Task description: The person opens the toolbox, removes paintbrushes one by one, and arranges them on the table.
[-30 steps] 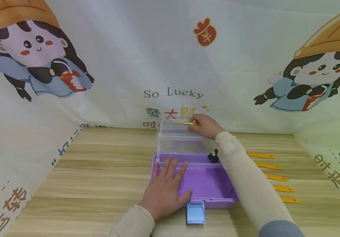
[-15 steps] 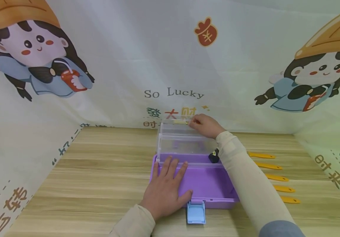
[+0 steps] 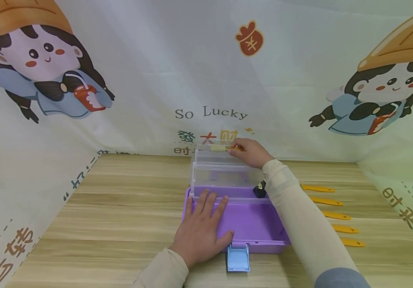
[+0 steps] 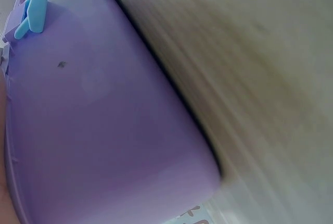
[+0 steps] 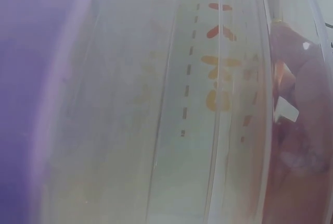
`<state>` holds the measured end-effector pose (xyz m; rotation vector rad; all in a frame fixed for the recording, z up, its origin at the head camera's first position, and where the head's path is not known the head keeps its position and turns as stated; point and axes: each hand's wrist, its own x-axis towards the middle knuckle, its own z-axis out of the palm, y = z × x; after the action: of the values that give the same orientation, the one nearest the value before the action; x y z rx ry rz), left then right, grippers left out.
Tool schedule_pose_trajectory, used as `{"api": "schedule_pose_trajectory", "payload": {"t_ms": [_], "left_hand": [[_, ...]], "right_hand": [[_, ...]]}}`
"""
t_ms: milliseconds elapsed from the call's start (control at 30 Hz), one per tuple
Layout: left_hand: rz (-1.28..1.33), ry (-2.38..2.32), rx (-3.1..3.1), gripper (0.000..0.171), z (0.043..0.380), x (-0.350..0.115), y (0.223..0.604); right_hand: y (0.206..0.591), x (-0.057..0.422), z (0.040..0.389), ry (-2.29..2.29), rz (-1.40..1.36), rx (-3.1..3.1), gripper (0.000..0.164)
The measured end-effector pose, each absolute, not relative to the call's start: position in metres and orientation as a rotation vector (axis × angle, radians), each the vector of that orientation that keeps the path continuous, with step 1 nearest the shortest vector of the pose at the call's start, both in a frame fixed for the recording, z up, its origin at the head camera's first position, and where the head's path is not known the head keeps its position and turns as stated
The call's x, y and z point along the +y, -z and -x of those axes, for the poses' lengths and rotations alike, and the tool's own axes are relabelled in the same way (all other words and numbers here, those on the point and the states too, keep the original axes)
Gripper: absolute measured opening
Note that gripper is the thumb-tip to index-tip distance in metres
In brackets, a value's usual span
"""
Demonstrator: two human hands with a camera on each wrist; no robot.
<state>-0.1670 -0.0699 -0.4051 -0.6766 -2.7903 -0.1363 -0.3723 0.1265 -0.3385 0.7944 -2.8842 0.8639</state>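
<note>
My left hand (image 3: 200,230) lies with fingers spread over the front left part of an opened purple storage box (image 3: 253,224). Its blue latch (image 3: 238,259) hangs down in front, and the left wrist view shows the box's purple outer wall (image 4: 104,104). Clear tiered trays (image 3: 220,176) stand raised at the back of the box. At the top tray, my right hand (image 3: 251,153) pinches a paintbrush by its yellow-orange handle. The pale bristles (image 3: 218,148) point left along that tray. In the right wrist view, the right hand (image 5: 307,109) shows through clear plastic.
Several yellow-orange handles (image 3: 336,216) lie in a row on the wooden table (image 3: 120,216), right of the box and partly behind the right forearm. A small black item (image 3: 259,190) sits at the box's right rear. A printed cloth (image 3: 148,80) hangs behind.
The right fingers have shifted slightly on the paintbrush, covering the metal band that showed earlier; the pale bristles now show more clearly in the top tray. The left hand has stayed put.
</note>
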Motion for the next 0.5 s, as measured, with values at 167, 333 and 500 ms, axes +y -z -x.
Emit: {"api": "schedule_pose_trajectory", "payload": {"t_ms": [167,333,500], "left_hand": [[0.676,0.126,-2.801,0.078,0.1673,-0.0699,0.404],[0.675,0.14,-2.804,0.078,0.1676,-0.0698,0.4038],[0.675,0.144,-2.788,0.078,0.1678,-0.0701,0.4061]], "right_hand": [[0.3374,0.126,0.3718,-0.86,-0.788,-2.888,0.026],[0.3364,0.1269,0.372,-0.866,-0.799,-2.878,0.024],[0.3368,0.1269,0.371,-0.897,-0.795,-2.871,0.023]]}}
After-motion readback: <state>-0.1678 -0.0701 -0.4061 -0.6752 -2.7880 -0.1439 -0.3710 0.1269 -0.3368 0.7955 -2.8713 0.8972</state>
